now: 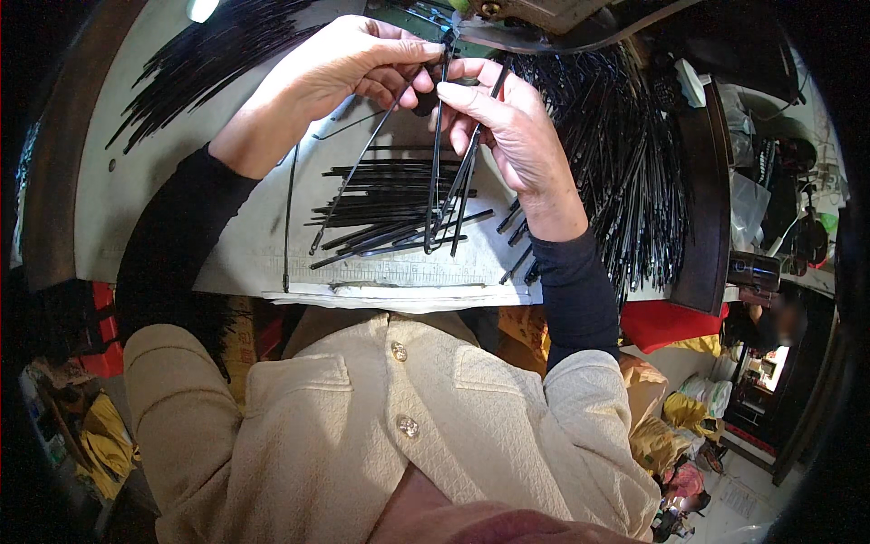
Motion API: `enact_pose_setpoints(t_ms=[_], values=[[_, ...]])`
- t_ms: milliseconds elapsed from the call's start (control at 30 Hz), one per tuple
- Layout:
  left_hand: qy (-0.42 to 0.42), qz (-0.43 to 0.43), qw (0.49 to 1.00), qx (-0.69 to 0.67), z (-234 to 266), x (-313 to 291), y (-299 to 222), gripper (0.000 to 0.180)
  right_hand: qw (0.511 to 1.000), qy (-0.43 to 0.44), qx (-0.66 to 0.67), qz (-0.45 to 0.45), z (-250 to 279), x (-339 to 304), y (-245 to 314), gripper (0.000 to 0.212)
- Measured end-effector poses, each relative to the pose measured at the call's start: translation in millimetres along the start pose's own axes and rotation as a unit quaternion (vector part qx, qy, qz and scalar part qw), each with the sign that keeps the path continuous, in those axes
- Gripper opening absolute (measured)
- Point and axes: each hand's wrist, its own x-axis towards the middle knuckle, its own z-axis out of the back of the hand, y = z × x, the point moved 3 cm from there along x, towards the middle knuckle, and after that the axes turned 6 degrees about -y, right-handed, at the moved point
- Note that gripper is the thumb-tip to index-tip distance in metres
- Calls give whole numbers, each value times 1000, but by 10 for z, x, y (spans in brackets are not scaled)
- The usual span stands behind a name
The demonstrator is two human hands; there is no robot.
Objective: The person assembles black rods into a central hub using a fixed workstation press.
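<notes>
My left hand (340, 72) is closed, thumb and fingers pinching the upper end of a thin black strip (356, 174) that slants down over the table. Close beside it, my right hand (521, 136) is closed around several black strips (468, 163), which hang from its fingers with their lower ends spread. The fingertips of both hands almost meet at a small dark spot where strip ends come together; I cannot make out how they join. Below them, a loose row of short black strips (385, 195) lies on the white tabletop (217, 218).
A machine head (535, 14), probably a sewing machine's, stands over the far edge. Long black strips fan out in a pile (213, 63) at far left, and a thicker bundle (625, 172) lies at right. Ruler markings (408, 270) run along the near edge. Bags (666, 435) crowd the floor.
</notes>
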Motion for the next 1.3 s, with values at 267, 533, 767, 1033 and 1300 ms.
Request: enact_pose_setpoints(t_ms=[267, 533, 767, 1033, 1300], values=[[-26, -9, 999, 44, 12, -16, -12, 24, 1000, -1, 8, -12, -34, 18, 3, 22], [-14, -8, 998, 65, 15, -12, -52, 24, 996, 2, 74, -54, -33, 3, 9, 23], [-30, 7, 997, 68, -12, -71, -94, 25, 996, -7, 64, -65, -49, -54, 8, 23], [22, 12, 998, 63, -57, -184, -296, 24, 1000, -5, -17, -23, 105, -109, 163, 24], [97, -223, 858, 452, -227, -402, -66, 25, 731, -257, -601, 197, 712, -304, 502, 34]])
